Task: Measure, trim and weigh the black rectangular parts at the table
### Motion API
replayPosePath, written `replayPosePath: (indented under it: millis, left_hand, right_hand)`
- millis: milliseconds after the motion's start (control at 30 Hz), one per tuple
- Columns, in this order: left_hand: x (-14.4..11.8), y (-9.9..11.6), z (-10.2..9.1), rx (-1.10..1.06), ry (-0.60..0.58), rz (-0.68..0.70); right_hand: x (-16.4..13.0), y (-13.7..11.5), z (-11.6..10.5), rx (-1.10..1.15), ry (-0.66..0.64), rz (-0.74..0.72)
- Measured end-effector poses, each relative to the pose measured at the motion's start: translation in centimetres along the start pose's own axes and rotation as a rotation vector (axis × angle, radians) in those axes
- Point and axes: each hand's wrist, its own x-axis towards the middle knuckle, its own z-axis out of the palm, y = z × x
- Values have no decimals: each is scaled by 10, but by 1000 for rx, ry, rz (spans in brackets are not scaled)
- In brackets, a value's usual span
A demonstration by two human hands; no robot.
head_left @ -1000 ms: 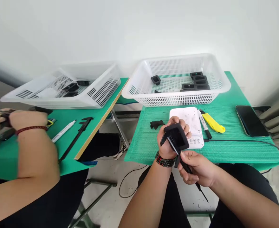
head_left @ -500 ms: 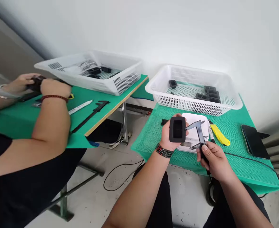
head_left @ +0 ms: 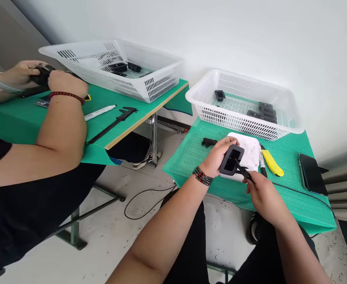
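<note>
Head view: left hand (head_left: 219,157) grips black frame (head_left: 231,161) above tabletop (head_left: 191,157), opening tilted toward right hand (head_left: 260,193), closed on caliper (head_left: 242,170) (tips probably inside, view unclear).

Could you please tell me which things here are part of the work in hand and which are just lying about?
In use: left hand, black frame, right hand, caliper.
Lying about: yellow knife, marker, phone, white basket.
</note>
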Motion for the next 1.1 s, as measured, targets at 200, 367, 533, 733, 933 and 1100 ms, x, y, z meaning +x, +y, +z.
replayPosePath:
  millis: [200, 367, 533, 733, 933, 1100]
  left_hand:
    - [-4, 0, 8, 63, -34, 37]
    - [-8, -7, 17, 160, -16, 62]
    - [-11, -15, 24, 154, -10, 20]
    - [-9, -16, 22, 39, 4, -71]
    - [-6, -11, 19, -122, 38, -166]
    - [-5, -2, 14, -204, 101, -231]
  right_hand:
    - [-5, -7, 2, -127, 64, -76]
    - [-4, -6, 5, -266, 214, -61]
    - [-2, 0, -2, -330, 322, -30]
    - [0, 6, -7, -269, 192, -47]
    - [-1, 8, -5, -148, 168, 3]
    - [-2, 8, -4, -101, 247, 23]
